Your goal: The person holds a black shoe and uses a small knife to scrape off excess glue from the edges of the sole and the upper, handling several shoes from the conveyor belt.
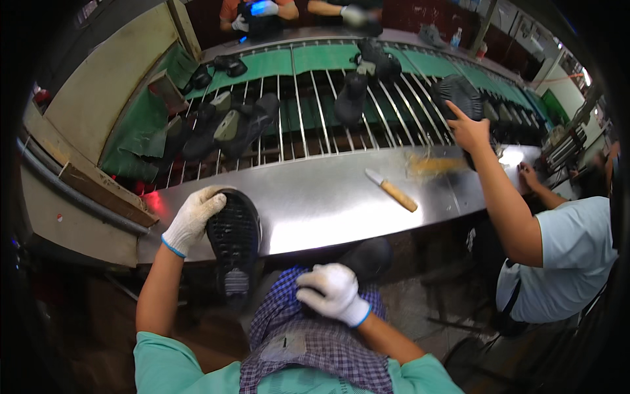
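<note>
lap: a checked apron (pixel 325 361) over a green shirt, at the bottom of the view.
right grip: a hand in a white knitted glove with a blue cuff, the right grip (pixel 331 292) is above the lap, fingers curled partway in; whether it has hold of anything cannot be told.
beside it: a dark rounded thing (pixel 369 258), perhaps a shoe, shows just beyond the right grip, below the counter edge.
left grip: gloved alike, the left grip (pixel 199 213) is closed around the upper side of a black shoe (pixel 233 240), thumb across its edge.
held shoe: upright, treaded sole toward the viewer, in front of the counter's near edge, lower end over the gap beside the lap.
counter: a shiny steel counter (pixel 315 200) runs across the middle.
knife: a wooden-handled knife (pixel 394 192) lies on it, blade pointing away and left.
stain: a yellowish patch (pixel 434 165) is farther right.
neighbour: a person in pale blue (pixel 567 253) has a bare hand (pixel 471 133) at a dark ridged sole (pixel 458 95).
rack: metal bars (pixel 300 118) carry dark shoes (pixel 252 125) at left.
far side: green matting (pixel 272 64), then two people with gloved hands (pixel 354 15).
</note>
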### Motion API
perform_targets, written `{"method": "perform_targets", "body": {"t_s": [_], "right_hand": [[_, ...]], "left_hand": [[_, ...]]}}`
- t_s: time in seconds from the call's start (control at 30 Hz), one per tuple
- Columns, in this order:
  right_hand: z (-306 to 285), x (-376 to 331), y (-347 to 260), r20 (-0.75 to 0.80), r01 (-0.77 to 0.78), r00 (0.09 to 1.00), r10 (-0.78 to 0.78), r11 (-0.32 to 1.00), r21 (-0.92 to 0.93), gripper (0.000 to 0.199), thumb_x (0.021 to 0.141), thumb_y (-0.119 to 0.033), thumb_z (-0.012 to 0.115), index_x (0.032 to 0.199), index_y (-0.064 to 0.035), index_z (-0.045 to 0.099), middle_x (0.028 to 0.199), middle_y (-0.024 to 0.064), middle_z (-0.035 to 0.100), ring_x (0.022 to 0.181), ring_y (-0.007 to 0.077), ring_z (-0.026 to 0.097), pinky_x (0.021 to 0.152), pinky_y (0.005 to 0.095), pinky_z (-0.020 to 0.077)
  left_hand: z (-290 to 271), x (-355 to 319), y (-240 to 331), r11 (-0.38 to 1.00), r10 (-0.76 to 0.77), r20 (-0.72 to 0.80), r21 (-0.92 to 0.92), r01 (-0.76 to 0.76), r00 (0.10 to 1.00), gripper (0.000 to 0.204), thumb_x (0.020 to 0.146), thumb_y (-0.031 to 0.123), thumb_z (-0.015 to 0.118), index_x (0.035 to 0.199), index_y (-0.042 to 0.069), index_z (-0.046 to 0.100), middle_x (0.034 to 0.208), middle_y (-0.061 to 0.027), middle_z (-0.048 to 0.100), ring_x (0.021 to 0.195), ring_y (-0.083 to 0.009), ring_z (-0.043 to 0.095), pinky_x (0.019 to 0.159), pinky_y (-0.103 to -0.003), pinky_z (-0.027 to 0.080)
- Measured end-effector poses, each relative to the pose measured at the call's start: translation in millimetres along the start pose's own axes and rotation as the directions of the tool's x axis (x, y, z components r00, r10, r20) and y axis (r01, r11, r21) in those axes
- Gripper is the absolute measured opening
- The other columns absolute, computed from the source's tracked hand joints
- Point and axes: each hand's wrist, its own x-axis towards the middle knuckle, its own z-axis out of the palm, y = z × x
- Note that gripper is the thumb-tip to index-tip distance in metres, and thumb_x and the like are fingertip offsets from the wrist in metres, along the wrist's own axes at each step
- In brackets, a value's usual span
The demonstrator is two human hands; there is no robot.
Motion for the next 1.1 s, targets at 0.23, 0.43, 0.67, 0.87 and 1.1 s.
{"method": "perform_targets", "body": {"t_s": [0.23, 0.43, 0.67, 0.87, 1.1], "right_hand": [[-51, -100, 118, -0.41, -0.49, 0.387, 0.826, 0.561, 0.667, 0.037, 0.098, -0.01, 0.071, 0.132, 0.0042, 0.064, 0.117, 0.0169, 0.074, 0.107, 0.0285, 0.074, 0.094, 0.0415, 0.0615], [-9, -59, 128, 0.166, -0.4, 0.357, 0.919, -0.01, 0.917, 0.04, 0.1, -0.012, 0.074, 0.13, 0.0127, 0.061, 0.124, 0.0201, 0.071, 0.112, 0.0295, 0.072, 0.096, 0.0418, 0.061], [10, -50, 62, 0.073, -0.512, 0.497, 0.865, 0.224, 0.829, 0.046, 0.097, -0.016, 0.076, 0.134, 0.0081, 0.062, 0.123, 0.0144, 0.071, 0.113, 0.0238, 0.068, 0.102, 0.0342, 0.0537], [-70, -7, -9, -0.383, -0.208, 0.67, 0.636, 0.655, 0.726, 0.088, 0.088, -0.03, 0.081, 0.159, -0.0013, 0.039, 0.133, 0.0149, 0.063, 0.117, 0.0295, 0.068, 0.104, 0.0452, 0.0584], [-46, -91, 52, -0.353, -0.534, 0.719, 0.599, 0.801, 0.27, 0.097, 0.102, -0.064, 0.064, 0.166, -0.0006, 0.03, 0.164, 0.0181, 0.042, 0.15, 0.032, 0.043, 0.126, 0.0467, 0.0362]], "left_hand": [[14, -43, 3, 0.999, 0.011, -0.089, 0.037, -0.008, 0.996, 0.044, 0.107, 0.023, 0.065, 0.139, -0.007, 0.063, 0.126, -0.0116, 0.074, 0.114, -0.0182, 0.07, 0.106, -0.034, 0.053], [40, -41, 1, 0.991, -0.017, -0.018, 0.135, 0.02, 1.0, 0.049, 0.104, 0.029, 0.068, 0.137, -0.007, 0.065, 0.124, -0.0114, 0.072, 0.114, -0.0189, 0.067, 0.105, -0.034, 0.052], [27, -77, -5, 0.993, -0.03, -0.085, 0.113, 0.039, 0.996, 0.045, 0.106, 0.023, 0.065, 0.139, -0.008, 0.063, 0.127, -0.0118, 0.072, 0.117, -0.0188, 0.067, 0.109, -0.035, 0.051], [22, -75, 17, 0.993, 0.011, -0.162, 0.122, 0.009, 0.987, 0.044, 0.109, 0.022, 0.061, 0.141, -0.008, 0.061, 0.129, -0.012, 0.072, 0.116, -0.0173, 0.068, 0.106, -0.033, 0.053], [62, -62, 10, 0.986, 0.162, -0.112, -0.015, -0.164, 0.98, 0.043, 0.11, 0.022, 0.064, 0.142, -0.006, 0.062, 0.128, -0.0107, 0.073, 0.12, -0.0173, 0.066, 0.109, -0.033, 0.052]]}}
